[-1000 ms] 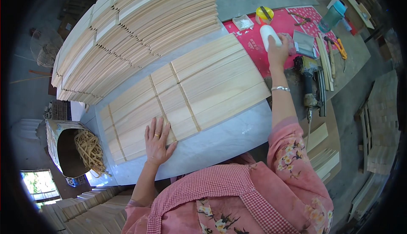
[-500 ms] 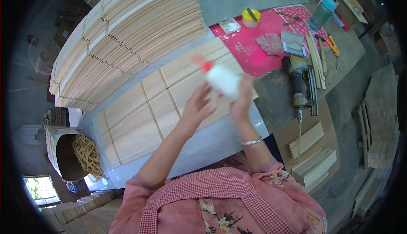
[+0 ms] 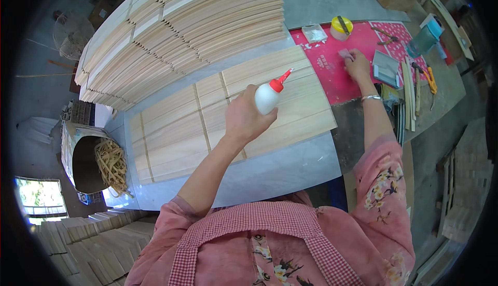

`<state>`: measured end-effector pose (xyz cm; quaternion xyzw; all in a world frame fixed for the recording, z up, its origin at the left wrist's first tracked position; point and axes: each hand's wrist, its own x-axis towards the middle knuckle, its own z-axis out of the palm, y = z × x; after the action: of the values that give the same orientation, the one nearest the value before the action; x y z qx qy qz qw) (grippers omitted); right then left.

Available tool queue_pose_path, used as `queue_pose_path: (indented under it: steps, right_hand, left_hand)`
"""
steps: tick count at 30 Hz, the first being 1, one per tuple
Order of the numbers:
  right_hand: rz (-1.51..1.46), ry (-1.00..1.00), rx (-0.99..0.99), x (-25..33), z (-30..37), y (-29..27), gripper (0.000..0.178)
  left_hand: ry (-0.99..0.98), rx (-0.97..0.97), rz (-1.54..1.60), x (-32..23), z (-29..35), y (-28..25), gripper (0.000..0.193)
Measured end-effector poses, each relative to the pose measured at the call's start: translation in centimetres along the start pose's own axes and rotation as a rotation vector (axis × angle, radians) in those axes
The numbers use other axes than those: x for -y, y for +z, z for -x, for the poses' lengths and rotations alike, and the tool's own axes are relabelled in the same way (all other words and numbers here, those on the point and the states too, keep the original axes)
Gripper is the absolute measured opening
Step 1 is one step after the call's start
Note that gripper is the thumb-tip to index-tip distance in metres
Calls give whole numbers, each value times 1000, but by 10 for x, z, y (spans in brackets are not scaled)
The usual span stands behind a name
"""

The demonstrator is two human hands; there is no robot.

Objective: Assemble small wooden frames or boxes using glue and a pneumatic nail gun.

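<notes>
My left hand is wrapped round a white squeeze bottle with a red cap and pointed red nozzle, which tilts up to the right. Below it lies a pale wooden panel made of planks with several grooves running across it. Farther right, my right hand has its fingers closed on a crumpled pinkish cloth. Most of the cloth is hidden under the hand. That hand is over a pink-red sheet on the bench.
A tall stack of thin wooden boards stands behind the panel. Around the sheet are a yellow-lidded tub, a small clear dish, an open grey box, pliers and a blue-green bottle. A container of tan bands stands left.
My right hand has let go of the squeeze bottle and moved right to the cloth. The bottle is now in my left hand alone, nozzle turned to the upper right.
</notes>
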<state>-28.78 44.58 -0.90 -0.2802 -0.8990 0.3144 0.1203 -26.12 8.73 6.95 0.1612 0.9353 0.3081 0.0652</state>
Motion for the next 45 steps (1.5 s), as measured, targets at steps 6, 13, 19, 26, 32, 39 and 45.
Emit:
queue_pose_path:
  steps: [6,13,19,26,32,39,45]
  right_hand:
    - [-869,-508,-67,107,107,26,27]
    - [-734,-388,-37,132,135,27,13]
    - [-763,-167,-210,105,89,50,11]
    - [-1060,-187,119,118,133,3,10]
    - [-935,-289,151,113,140,33,24]
    - [-106,-43,-292,23,33,-8,22]
    - [81,-235,-347,38,74,10,49]
  left_hand:
    - [23,-32,-33,5,-8,14,48]
    - [-40,206,422,-2,-1,26,44]
    - [-100,260,205,-19,4,15,46]
    - [-92,267,106,-4,8,11,50]
    - [-150,432,664,-5,18,22,45]
    - [-17,303,259,-7,16,25,51]
    - [-162,223,738,-17,7,36,52]
